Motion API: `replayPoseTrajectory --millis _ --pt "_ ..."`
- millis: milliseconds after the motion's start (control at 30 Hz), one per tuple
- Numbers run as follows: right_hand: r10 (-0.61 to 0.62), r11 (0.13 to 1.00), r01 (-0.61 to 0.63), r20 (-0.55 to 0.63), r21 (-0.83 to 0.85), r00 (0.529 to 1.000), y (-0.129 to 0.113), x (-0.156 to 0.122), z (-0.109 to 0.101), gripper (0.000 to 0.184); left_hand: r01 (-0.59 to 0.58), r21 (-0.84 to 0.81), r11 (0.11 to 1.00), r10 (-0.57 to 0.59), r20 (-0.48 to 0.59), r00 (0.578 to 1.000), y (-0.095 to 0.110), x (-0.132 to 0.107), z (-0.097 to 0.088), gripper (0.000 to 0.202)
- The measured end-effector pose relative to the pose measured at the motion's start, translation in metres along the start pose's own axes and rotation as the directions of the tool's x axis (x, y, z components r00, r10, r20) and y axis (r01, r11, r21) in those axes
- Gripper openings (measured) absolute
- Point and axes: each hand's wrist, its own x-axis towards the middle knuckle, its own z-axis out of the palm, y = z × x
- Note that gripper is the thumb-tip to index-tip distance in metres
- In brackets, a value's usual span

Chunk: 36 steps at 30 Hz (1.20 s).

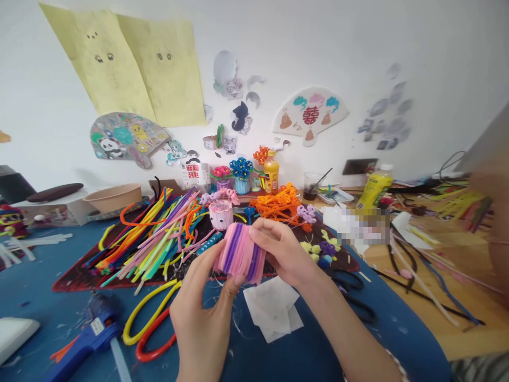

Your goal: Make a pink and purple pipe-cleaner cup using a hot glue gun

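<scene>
Between my two hands is a small pot (243, 253) covered in pink and purple pipe cleaners laid side by side, held up above the blue table mat. My left hand (209, 297) grips its left side and lower edge, thumb underneath. Fingers of my right hand (280, 249) pinch the upper right edge. Just behind stands a pink pipe-cleaner pot (221, 215) with small eyes. Below the hands lie white paper squares (274, 309). Yellow-handled and red-handled loops (153, 313) rest left of my left wrist.
A blue hot glue gun (97, 334) lies at the lower left. A big pile of coloured pipe cleaners (159, 239) covers the dark board's left side. Orange pipe-cleaner pieces (278, 207), pipe-cleaner flowers (240, 170) and a juice bottle (271, 175) stand behind. Black scissors handles (353, 297) lie at right.
</scene>
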Motion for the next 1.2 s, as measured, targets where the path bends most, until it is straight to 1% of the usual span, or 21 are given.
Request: replayPoseTrajectory --millis 133,167,233,267,333,400,500,600,633,667,700,733,800,867,933,967,1033,1100,1133,1167,1200 --pt "0.019 1.000 -0.019 0.034 -0.006 0.999 0.000 0.000 -0.001 0.036 -0.118 0.080 0.990 0.120 -0.025 0.992 -0.003 0.001 -0.002 0.033" --pt "-0.004 0.999 0.006 0.042 -0.032 0.999 -0.001 0.000 -0.002 0.035 -0.126 0.085 0.988 0.128 -0.011 0.992 -0.004 0.001 -0.004 0.034" --pt "-0.086 0.989 0.092 0.057 -0.120 0.995 -0.003 0.000 -0.004 0.031 -0.105 0.038 0.994 0.102 0.072 0.992 -0.009 0.002 -0.007 0.040" --pt "-0.133 0.975 0.143 0.067 -0.172 0.989 -0.004 0.000 -0.005 0.029 -0.072 -0.017 0.997 0.074 0.130 0.989 -0.012 0.002 -0.008 0.045" --pt "-0.202 0.937 0.223 0.105 -0.270 0.974 -0.005 0.000 -0.007 0.025 0.047 -0.161 0.986 -0.006 0.244 0.970 -0.017 0.004 -0.012 0.052" --pt "-0.220 0.907 0.261 0.158 -0.330 0.963 -0.005 0.000 -0.008 0.023 0.188 -0.273 0.943 -0.099 0.310 0.946 -0.020 0.007 -0.013 0.055" --pt "-0.221 0.877 0.285 0.202 -0.387 0.954 -0.002 0.001 -0.009 0.025 0.332 -0.321 0.887 -0.201 0.379 0.903 -0.019 0.013 -0.010 0.066" --pt "-0.237 0.853 0.309 0.215 -0.420 0.947 0.000 0.003 -0.009 0.029 0.445 -0.342 0.827 -0.252 0.482 0.839 -0.016 0.017 -0.004 0.078" --pt "-0.255 0.850 0.323 0.213 -0.417 0.943 0.000 0.004 -0.009 0.029 0.474 -0.363 0.802 -0.262 0.499 0.826 -0.016 0.018 -0.002 0.080" --pt "-0.279 0.848 0.337 0.197 -0.408 0.940 0.000 0.004 -0.009 0.029 0.491 -0.389 0.779 -0.271 0.498 0.824 -0.016 0.019 0.000 0.081" --pt "-0.303 0.849 0.345 0.168 -0.399 0.938 0.000 0.005 -0.010 0.031 0.497 -0.418 0.760 -0.277 0.483 0.831 -0.016 0.020 0.002 0.081" --pt "-0.310 0.856 0.338 0.135 -0.391 0.941 0.000 0.005 -0.011 0.037 0.494 -0.449 0.744 -0.280 0.461 0.842 -0.017 0.022 0.004 0.082" --pt "-0.237 0.895 0.259 0.106 -0.364 0.966 0.001 0.005 -0.012 0.056 0.484 -0.491 0.724 -0.281 0.432 0.857 -0.019 0.026 0.008 0.084" --pt "-0.088 0.944 0.134 0.163 -0.302 0.983 0.003 0.006 -0.012 0.067 0.471 -0.501 0.726 -0.264 0.430 0.864 -0.020 0.032 0.011 0.085" --pt "-0.031 0.973 0.075 0.202 -0.218 0.979 0.007 0.007 -0.013 0.063 0.437 -0.488 0.755 -0.234 0.423 0.876 -0.020 0.040 0.013 0.078" --pt "-0.023 0.982 0.056 0.186 -0.179 0.982 0.009 0.008 -0.013 0.060 0.414 -0.474 0.777 -0.216 0.417 0.883 -0.019 0.044 0.014 0.073" --pt "-0.024 0.993 0.036 0.110 -0.109 0.994 0.013 0.011 -0.014 0.056 0.348 -0.436 0.830 -0.174 0.390 0.904 -0.018 0.050 0.016 0.063" --pt "-0.062 0.998 0.063 0.009 -0.032 0.998 0.015 0.014 -0.015 0.053 0.217 -0.346 0.913 -0.109 0.305 0.946 -0.016 0.053 0.016 0.055" --pt "-0.087 0.996 0.087 -0.034 -0.001 0.996 0.015 0.015 -0.015 0.054 0.108 -0.272 0.956 -0.046 0.226 0.973 -0.014 0.053 0.015 0.049" --pt "-0.114 0.993 0.115 -0.063 0.022 0.991 0.015 0.016 -0.015 0.057 -0.024 -0.172 0.985 0.046 0.130 0.990 -0.012 0.053 0.014 0.041" --pt "-0.140 0.989 0.143 -0.078 0.039 0.987 0.014 0.017 -0.015 0.062 -0.165 -0.056 0.985 0.167 0.041 0.985 -0.009 0.052 0.012 0.031"
